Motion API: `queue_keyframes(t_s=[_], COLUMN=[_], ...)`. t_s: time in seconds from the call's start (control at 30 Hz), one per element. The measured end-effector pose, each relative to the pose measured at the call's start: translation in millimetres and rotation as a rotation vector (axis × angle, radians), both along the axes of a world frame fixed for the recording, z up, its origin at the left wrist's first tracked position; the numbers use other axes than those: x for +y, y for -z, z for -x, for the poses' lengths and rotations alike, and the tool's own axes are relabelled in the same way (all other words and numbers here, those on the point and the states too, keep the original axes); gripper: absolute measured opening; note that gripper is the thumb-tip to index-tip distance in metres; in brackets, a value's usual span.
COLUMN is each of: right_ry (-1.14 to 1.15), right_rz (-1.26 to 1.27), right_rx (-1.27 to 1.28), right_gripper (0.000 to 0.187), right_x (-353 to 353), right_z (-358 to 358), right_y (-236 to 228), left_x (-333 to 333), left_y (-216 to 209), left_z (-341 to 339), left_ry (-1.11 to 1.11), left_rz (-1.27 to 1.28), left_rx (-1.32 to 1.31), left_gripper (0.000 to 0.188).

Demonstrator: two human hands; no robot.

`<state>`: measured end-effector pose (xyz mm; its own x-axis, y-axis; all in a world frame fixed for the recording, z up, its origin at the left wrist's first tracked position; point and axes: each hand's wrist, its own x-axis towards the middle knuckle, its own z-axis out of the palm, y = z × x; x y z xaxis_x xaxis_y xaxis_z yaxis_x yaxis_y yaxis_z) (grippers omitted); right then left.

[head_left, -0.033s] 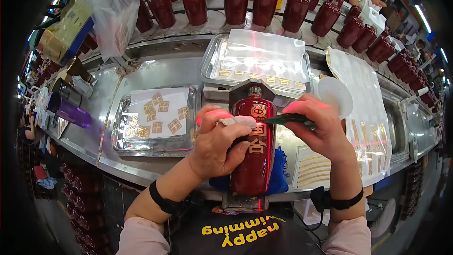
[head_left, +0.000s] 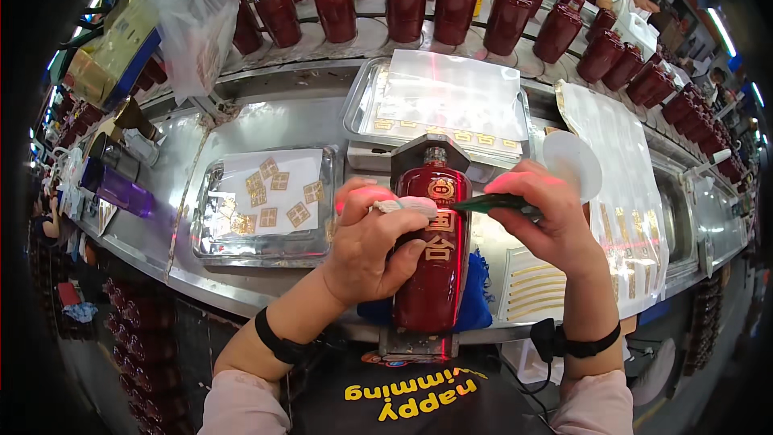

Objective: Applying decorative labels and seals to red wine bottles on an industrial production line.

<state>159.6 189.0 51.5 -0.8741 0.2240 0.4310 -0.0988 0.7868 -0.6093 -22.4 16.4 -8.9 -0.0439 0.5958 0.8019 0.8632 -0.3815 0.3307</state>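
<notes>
The red bottle (head_left: 435, 250) lay lengthwise, neck pointing away; the left hand (head_left: 374, 246) gripped it, the right hand (head_left: 543, 213) pinched a green tool (head_left: 491, 205).

Dark red bottle (head_left: 433, 262) with gold characters, blue cloth (head_left: 477, 294), gold stickers (head_left: 268, 193)

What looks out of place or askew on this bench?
Nothing looks damaged or spilled. Only the gold square labels in the left tray lie scattered at mixed angles, while the bottles on the conveyor stand upright.
</notes>
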Motion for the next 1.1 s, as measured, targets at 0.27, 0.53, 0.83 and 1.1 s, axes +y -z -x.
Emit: queue_keyframes(t_s=[0.27,0.53,0.83,1.1], right_ry=[0.031,-0.126,0.279,0.389], right_rz=[-0.369,-0.308,0.961,0.936], right_rx=[0.143,0.129,0.147,0.176], right_gripper=[0.033,0.036,0.021,0.015], right_x=[-36.2,-53.6,-70.0,-59.6], right_z=[9.9,4.9,1.8,-6.2], right_y=[-7.7,-10.4,37.6,52.5], left_x=[-6.6,-11.4,-21.8,-24.3], left_y=[6.4,12.0,11.8,16.7], left_z=[-6.6,-1.9,-5.2,-1.9], left_ry=[0.054,0.137,-0.015,-0.018], left_rz=[0.049,0.104,0.045,0.085], left_rx=[-0.342,-0.422,-0.035,0.03], left_gripper=[0.02,0.023,0.036,0.037])
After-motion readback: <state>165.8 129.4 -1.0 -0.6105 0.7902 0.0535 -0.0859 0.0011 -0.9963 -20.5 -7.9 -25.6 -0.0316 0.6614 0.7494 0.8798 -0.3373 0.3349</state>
